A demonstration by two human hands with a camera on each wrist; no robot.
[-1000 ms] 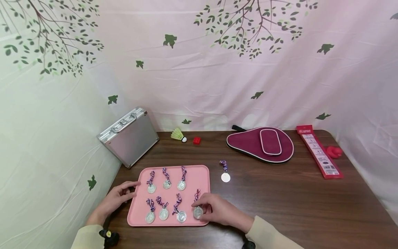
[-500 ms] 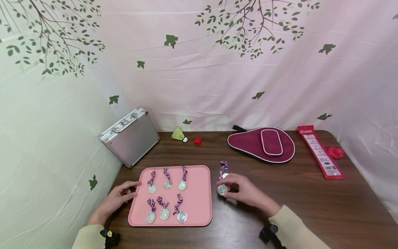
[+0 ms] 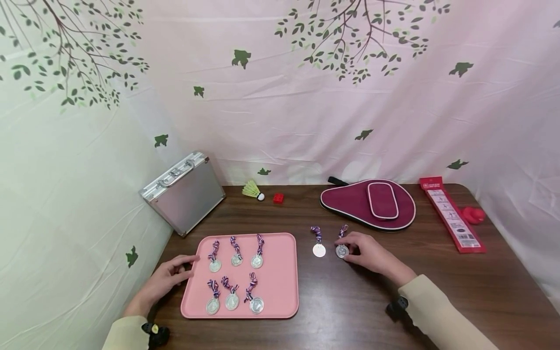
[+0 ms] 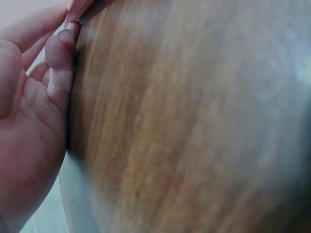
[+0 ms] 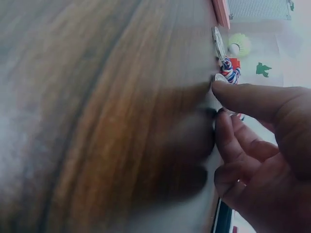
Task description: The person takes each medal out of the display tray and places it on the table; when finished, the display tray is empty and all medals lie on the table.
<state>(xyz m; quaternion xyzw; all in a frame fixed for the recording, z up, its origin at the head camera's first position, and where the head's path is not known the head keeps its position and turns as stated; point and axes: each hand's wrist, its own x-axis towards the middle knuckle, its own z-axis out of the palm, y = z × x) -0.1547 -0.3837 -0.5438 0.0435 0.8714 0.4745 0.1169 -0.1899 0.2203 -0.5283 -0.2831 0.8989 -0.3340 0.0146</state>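
Observation:
My left hand [image 3: 168, 277] holds the left rim of a pink tray [image 3: 284, 282]; in the left wrist view its other fingers [image 4: 59, 53] curl close to the table. Several silver medals lie on the tray in two rows, including one medal [image 3: 256, 305] at the front right, each with a knotted purple, white and red ribbon. Right of the tray, a shiny medal [image 3: 319, 250] lies on the table. Beside it, my right hand [image 3: 372, 253] pinches another silver medal [image 3: 342, 251] between thumb and fingers, its ribbon pointing toward the back.
A silver case [image 3: 188, 194] leans at the back left. Along the back lie a shuttlecock [image 3: 253, 190], a red toy brick [image 3: 278, 198] and a maroon paddle case [image 3: 350, 198]. A red package [image 3: 452, 214] and a red rubber duck [image 3: 473, 214] are at the right.
My right hand has carried a medal from the tray's front right corner across to the table, right of the other loose medal. My left hand has stayed at the tray.

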